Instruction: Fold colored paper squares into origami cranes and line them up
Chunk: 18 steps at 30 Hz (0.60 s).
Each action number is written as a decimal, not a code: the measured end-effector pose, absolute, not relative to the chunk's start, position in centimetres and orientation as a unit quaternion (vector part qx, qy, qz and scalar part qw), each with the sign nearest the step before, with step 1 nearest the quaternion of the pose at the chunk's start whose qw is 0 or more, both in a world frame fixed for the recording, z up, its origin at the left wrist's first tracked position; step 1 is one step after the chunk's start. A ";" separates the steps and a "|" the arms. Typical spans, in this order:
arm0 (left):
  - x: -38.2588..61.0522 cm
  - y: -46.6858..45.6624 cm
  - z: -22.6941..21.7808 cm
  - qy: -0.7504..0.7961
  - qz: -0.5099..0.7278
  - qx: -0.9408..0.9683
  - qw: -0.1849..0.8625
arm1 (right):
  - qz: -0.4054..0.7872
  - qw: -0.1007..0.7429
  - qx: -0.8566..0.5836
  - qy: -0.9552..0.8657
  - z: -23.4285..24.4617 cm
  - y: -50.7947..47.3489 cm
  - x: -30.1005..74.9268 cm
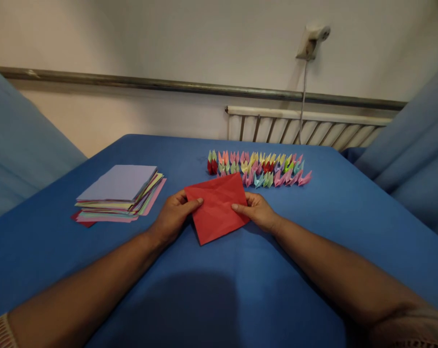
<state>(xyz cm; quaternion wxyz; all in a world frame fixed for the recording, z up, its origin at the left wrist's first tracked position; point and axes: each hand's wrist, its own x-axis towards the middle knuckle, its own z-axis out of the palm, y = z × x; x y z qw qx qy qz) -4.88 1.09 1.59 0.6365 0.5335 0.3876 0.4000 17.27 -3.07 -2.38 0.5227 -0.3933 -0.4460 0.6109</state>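
Observation:
A red square sheet of paper lies on the blue table surface, turned like a diamond. My left hand pinches its left edge, thumb on top. My right hand pinches its right edge the same way. Both hands rest on the table with fingers closed on the paper.
A stack of coloured paper sheets, lilac on top, lies left of my hands. Rows of several small folded paper pieces stand behind the red sheet. A metal rail and a radiator run along the wall behind the table.

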 end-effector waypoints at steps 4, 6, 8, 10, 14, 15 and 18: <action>-5.4 1.5 1.5 0.399 0.403 0.559 0.604 | 0.601 0.523 -0.402 -0.451 -2.3 -3.0 17.3; -5.5 1.6 1.7 0.410 0.399 0.576 0.583 | 0.595 0.521 -0.407 -0.456 -2.3 -3.0 17.2; -5.5 1.6 1.9 0.419 0.402 0.592 0.559 | 0.592 0.520 -0.413 -0.458 -2.4 -3.0 17.2; -5.3 1.4 2.1 0.420 0.410 0.602 0.541 | 0.588 0.522 -0.419 -0.454 -2.4 -3.0 17.3; -5.1 1.2 2.2 0.427 0.406 0.615 0.524 | 0.549 0.545 -0.439 -0.457 -2.3 -3.1 17.4; -5.0 1.2 2.2 0.428 0.401 0.619 0.522 | 0.541 0.550 -0.441 -0.459 -2.2 -3.1 17.4; -4.9 1.1 2.4 0.420 0.385 0.621 0.538 | 0.541 0.552 -0.438 -0.459 -2.0 -3.3 17.3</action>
